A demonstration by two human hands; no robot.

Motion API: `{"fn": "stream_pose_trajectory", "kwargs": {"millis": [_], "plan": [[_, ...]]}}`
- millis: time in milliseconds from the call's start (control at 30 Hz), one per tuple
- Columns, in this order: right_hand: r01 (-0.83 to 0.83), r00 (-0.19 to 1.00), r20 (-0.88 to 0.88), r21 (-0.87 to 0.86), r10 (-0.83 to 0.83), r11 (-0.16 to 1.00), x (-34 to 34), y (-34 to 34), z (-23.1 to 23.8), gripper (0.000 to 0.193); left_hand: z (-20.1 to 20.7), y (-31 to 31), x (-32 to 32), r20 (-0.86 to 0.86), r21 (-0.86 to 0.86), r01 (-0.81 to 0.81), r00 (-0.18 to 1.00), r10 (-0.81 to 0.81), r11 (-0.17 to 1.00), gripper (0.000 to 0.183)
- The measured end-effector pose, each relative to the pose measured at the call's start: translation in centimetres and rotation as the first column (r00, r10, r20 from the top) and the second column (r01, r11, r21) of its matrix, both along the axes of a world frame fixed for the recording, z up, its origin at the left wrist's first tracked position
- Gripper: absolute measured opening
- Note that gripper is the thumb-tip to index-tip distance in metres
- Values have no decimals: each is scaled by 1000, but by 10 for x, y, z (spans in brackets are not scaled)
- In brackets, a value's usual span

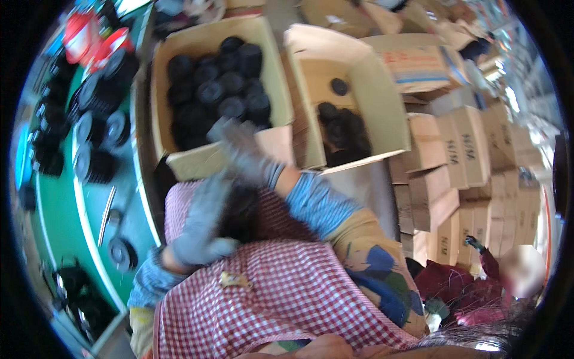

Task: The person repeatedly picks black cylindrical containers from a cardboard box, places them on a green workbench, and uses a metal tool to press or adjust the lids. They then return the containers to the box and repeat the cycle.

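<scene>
My left hand [203, 224], in a grey glove, curves around the side of a dark, blurred black wheel-like part [239, 212] above my lap, thumb beneath it and fingers along its far side. My right hand [248, 152], also gloved in grey, is at the near flap of a cardboard carton [161, 107], fingers stretched out and apart from what I can see. Inside that carton sit many black ribbed wheels [209, 93], the nearest one close to my right fingertips. A red-and-white checked apron [281, 287] covers my lap.
To the right stands a second carton [382, 131] with several black wheels [341, 131] in it. A green conveyor [60, 203] on my left carries more black wheels [95, 164] and a metal rod [106, 215]. Cartons [466, 143] are stacked at right, near another person [460, 287].
</scene>
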State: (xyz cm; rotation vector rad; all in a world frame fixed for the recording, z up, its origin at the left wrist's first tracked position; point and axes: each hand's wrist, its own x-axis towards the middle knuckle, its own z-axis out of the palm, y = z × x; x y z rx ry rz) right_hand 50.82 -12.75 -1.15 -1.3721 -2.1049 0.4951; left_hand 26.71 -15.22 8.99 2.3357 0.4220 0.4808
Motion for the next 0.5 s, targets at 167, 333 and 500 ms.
{"fn": "stream_pose_trajectory", "kwargs": {"millis": [167,333,500], "plan": [[97,993,58,29,-99,995,-26,50,-16,73,19,-18,36,247,-260,332,931,-270,907,106],[-104,927,-369,-81,67,991,8,-3,19,73,-14,30,-21,341,-601,-177,826,450,780,75],[-122,982,-148,-26,117,992,-6,-48,52,78,-41,28,-19,-91,-136,-307,951,297,942,71]]}}
